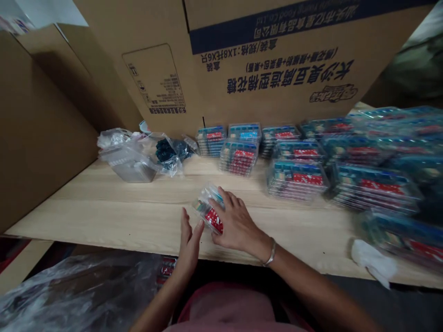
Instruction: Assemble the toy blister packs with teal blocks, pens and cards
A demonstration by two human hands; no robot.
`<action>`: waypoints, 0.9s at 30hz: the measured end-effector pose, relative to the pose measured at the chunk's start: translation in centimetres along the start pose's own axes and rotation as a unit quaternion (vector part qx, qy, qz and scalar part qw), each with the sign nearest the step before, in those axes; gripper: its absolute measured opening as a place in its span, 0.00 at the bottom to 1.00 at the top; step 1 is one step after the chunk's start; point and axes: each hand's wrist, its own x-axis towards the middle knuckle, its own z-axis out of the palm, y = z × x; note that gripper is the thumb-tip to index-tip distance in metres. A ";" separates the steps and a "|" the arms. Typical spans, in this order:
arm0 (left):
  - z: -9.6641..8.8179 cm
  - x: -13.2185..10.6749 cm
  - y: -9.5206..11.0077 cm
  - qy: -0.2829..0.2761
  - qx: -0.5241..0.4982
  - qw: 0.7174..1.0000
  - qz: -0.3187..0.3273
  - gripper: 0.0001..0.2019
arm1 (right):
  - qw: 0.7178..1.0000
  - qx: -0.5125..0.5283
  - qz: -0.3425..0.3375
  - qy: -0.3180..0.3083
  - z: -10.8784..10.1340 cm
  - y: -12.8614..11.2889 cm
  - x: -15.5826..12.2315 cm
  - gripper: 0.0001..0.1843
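Note:
At the middle of the wooden table, a small clear plastic box (213, 220) with red, white and blue contents sits tilted under my right hand (237, 223). My right fingers and thumb are closed around its right side and cover part of it. To the box's lower left is my left hand (189, 237), fingers stretched and apart. Its thumb tip is at the box's near edge; whether it touches I cannot tell. Beyond my hands stands a stack of similar clear boxes (238, 157), with a larger stack (297, 180) to its right.
A large printed carton (207, 92) stands upside down along the back of the table (104, 212). Clear plastic bags and trays (133, 159) lie at back left. Several more box stacks (375, 186) fill the right side, near a crumpled white tissue (374, 260). Plastic sheeting (79, 290) hangs below left.

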 end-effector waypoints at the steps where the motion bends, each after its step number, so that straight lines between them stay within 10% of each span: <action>1: -0.7 0.7 0.0 -0.005 0.040 0.997 0.067 0.37 | 1.000 0.021 -0.002 0.003 -0.5 0.4 0.2 0.45; 6: -2.3 4.2 0.0 -0.143 0.235 0.921 0.276 0.29 | 0.994 0.109 0.001 0.021 -4.8 2.2 0.2 0.42; 10: -1.7 4.8 0.1 -0.088 0.364 0.864 0.337 0.33 | 0.995 0.070 0.026 0.063 -7.2 4.5 -3.4 0.40; 13: -1.2 5.2 1.2 -0.072 0.408 0.823 0.388 0.33 | 0.995 -0.011 0.082 0.056 -6.2 7.5 -8.4 0.40; 18: -0.9 7.6 4.2 -0.257 0.465 0.724 0.439 0.23 | 0.976 -0.106 0.188 -0.006 -2.3 11.3 -13.8 0.38; 27: -0.2 10.4 7.2 -0.386 0.518 0.603 0.468 0.43 | 0.995 0.034 0.082 0.037 -0.6 3.0 -5.5 0.52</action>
